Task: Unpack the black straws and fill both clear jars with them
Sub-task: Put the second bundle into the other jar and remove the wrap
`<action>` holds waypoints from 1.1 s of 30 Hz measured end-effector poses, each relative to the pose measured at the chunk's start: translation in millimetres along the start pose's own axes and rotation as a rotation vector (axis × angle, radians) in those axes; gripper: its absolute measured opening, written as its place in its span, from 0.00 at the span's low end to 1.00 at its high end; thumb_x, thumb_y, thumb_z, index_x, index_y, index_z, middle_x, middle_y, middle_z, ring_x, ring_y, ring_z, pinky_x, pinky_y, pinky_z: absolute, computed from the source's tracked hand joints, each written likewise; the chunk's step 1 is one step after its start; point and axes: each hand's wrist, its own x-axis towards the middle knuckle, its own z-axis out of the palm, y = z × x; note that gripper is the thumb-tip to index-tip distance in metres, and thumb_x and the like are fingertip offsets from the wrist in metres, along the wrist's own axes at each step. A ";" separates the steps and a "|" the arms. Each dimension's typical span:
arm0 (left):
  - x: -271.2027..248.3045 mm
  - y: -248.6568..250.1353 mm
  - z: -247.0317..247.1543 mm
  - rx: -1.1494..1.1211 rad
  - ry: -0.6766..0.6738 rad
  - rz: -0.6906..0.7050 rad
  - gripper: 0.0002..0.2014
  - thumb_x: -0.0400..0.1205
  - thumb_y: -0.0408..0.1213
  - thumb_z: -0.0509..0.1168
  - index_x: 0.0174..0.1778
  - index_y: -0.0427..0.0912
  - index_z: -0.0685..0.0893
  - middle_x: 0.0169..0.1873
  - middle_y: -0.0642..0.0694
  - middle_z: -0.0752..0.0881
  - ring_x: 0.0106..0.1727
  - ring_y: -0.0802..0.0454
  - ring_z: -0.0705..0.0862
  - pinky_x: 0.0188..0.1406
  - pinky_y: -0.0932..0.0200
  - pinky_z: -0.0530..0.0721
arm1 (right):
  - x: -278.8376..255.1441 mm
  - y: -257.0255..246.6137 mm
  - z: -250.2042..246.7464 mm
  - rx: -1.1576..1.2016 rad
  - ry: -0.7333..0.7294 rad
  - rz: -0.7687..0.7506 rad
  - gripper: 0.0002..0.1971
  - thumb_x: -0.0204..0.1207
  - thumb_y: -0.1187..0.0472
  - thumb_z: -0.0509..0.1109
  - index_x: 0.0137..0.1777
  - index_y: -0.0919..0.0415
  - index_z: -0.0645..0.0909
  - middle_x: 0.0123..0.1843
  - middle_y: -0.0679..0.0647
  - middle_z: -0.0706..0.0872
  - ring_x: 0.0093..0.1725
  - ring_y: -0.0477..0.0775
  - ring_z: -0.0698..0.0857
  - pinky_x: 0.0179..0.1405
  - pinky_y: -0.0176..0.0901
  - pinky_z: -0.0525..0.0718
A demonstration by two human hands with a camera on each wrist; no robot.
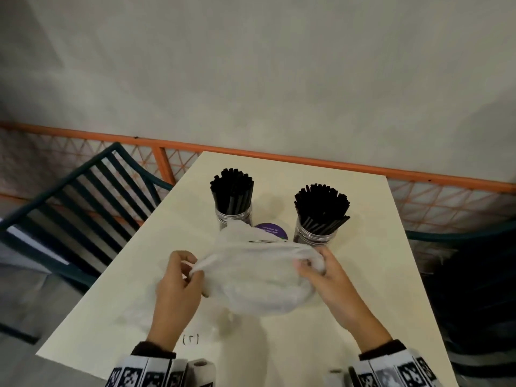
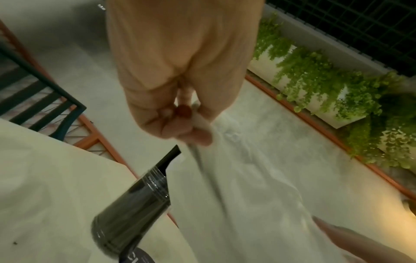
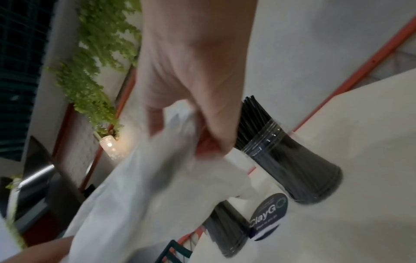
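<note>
- Gripping one gathered end of the white plastic bag (image 1: 257, 277), the left hand (image 1: 178, 286) is curling its fingers and thumb tightly round the bunched film; the left wrist view is showing the same pinch (image 2: 180, 113).
- The right hand (image 1: 329, 277) is clutching the opposite end of the bag, with the fingers closed round a crumpled fold; the right wrist view is showing the film squeezed between thumb and fingers (image 3: 191, 124).
- The bag is hanging stretched between both hands, sagging in the middle above the cream table (image 1: 363, 317).
- The left jar (image 1: 234, 216) is standing upright at the far side of the table, packed with black straws (image 1: 232, 191) rising well above its rim.
- The right jar (image 1: 315, 233) is standing upright near it, also filled with straws (image 1: 321, 202) that are fanning outward.
- A round purple sticker (image 1: 272, 231) is lying on the table between the two jars, partly covered by the bag.
- A dark slatted chair (image 1: 69, 208) is standing left of the table, and an orange railing (image 1: 307, 160) is running behind it.
</note>
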 end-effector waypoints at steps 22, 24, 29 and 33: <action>48.8 -24.0 -102.7 -0.409 -0.568 0.053 0.20 0.58 0.53 0.79 0.34 0.43 0.83 0.33 0.31 0.82 0.34 0.44 0.79 0.41 0.50 0.81 | -9.0 -11.5 115.7 -0.243 0.036 -0.001 0.10 0.71 0.59 0.75 0.49 0.62 0.80 0.45 0.58 0.89 0.48 0.62 0.87 0.47 0.53 0.87; 53.0 -23.4 -102.2 -0.404 -0.529 0.052 0.14 0.62 0.47 0.74 0.35 0.45 0.80 0.40 0.26 0.81 0.33 0.41 0.81 0.41 0.45 0.80 | -12.3 -11.6 113.9 -0.014 -0.150 0.062 0.16 0.69 0.57 0.76 0.56 0.61 0.81 0.54 0.58 0.89 0.55 0.60 0.87 0.54 0.53 0.86; 63.4 -34.6 -98.6 -0.246 -0.557 0.118 0.11 0.75 0.30 0.68 0.38 0.54 0.81 0.45 0.32 0.82 0.33 0.42 0.82 0.37 0.55 0.80 | -21.3 -8.6 121.7 0.001 -0.413 0.065 0.30 0.70 0.67 0.73 0.71 0.49 0.72 0.63 0.63 0.83 0.61 0.56 0.84 0.61 0.46 0.82; 74.9 -45.0 -103.6 -0.115 -0.376 0.183 0.17 0.75 0.19 0.62 0.31 0.48 0.76 0.30 0.40 0.79 0.29 0.43 0.77 0.32 0.63 0.73 | -15.4 0.6 133.6 -0.114 0.015 -0.056 0.12 0.67 0.70 0.72 0.46 0.52 0.83 0.36 0.52 0.87 0.37 0.54 0.85 0.38 0.40 0.84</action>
